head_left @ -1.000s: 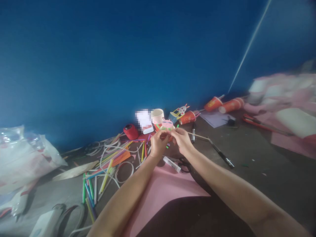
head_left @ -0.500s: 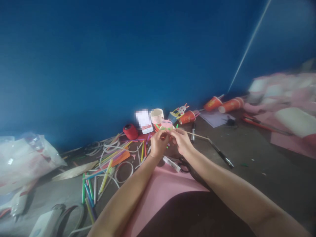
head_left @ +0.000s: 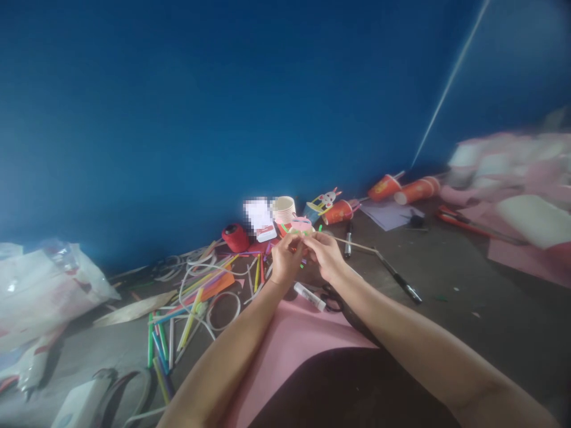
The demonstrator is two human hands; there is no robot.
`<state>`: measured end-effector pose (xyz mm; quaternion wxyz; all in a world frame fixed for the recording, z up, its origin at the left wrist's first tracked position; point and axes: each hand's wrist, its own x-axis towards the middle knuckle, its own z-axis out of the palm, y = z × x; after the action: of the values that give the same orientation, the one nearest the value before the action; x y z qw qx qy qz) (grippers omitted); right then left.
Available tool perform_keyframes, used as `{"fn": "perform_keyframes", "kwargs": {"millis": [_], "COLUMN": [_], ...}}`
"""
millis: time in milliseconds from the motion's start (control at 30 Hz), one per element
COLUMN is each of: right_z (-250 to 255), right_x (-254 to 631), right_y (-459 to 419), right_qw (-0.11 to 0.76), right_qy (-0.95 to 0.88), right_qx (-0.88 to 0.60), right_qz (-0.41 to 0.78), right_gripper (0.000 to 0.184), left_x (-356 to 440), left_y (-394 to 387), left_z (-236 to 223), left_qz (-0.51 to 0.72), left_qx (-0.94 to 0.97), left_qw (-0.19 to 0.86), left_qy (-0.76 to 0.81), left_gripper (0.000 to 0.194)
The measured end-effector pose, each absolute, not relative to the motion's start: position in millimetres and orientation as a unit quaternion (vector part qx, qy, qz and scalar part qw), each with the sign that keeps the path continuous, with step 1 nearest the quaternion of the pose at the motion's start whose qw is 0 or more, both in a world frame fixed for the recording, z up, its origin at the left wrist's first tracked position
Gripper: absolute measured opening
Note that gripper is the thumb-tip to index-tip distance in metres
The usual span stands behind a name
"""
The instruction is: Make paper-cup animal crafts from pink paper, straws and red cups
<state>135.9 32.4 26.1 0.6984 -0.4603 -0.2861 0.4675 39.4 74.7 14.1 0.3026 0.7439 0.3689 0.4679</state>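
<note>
My left hand (head_left: 286, 258) and my right hand (head_left: 326, 254) meet in front of me, fingers bent and fingertips pinched close together. What they pinch is too small and too covered to name. Just beyond the fingertips shows a pink paper shape (head_left: 301, 223) with dark marks and bits of green below it. Whether the fingers touch it, I cannot tell. Under my hands lie a white glue stick (head_left: 310, 296) and dark-handled scissors (head_left: 332, 298). A large pink sheet (head_left: 285, 339) spreads between my forearms.
Colored straws (head_left: 191, 318) and white cable (head_left: 225, 309) clutter the left, near a hot glue gun (head_left: 38, 365) and a plastic bag (head_left: 49, 291). Behind stand a red thread spool (head_left: 235, 238) and stacked paper cups (head_left: 284, 209). A pen (head_left: 404, 282) and red cups (head_left: 417, 190) lie right.
My fingertips have shifted slightly, with the right fingers a little more drawn together. Both hands stay in the same place, and the things around them have not moved.
</note>
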Motion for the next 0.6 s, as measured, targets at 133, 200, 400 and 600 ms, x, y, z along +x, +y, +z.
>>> {"fn": "perform_keyframes", "kwargs": {"millis": [133, 200, 400, 600], "right_z": [26.5, 25.2, 13.7, 12.5], "right_x": [140.2, 144.6, 153.7, 150.7], "right_y": [34.1, 35.6, 41.2, 40.2], "right_qw": [0.721, 0.716, 0.671, 0.651], "right_qy": [-0.287, -0.306, -0.423, -0.459], "right_qx": [-0.481, -0.496, -0.532, -0.535], "right_qz": [0.408, 0.385, 0.297, 0.281], "right_gripper": [0.015, 0.017, 0.018, 0.02], "left_x": [40.0, 39.3, 32.7, 31.0], "left_y": [79.2, 83.3, 94.1, 94.1], "left_z": [17.4, 18.4, 19.1, 22.9], "left_qz": [0.456, 0.436, 0.403, 0.382], "left_qx": [0.689, 0.653, 0.615, 0.651], "left_qw": [0.418, 0.491, 0.579, 0.559], "left_qy": [0.377, 0.377, 0.354, 0.344], "left_gripper": [0.017, 0.022, 0.031, 0.029]}}
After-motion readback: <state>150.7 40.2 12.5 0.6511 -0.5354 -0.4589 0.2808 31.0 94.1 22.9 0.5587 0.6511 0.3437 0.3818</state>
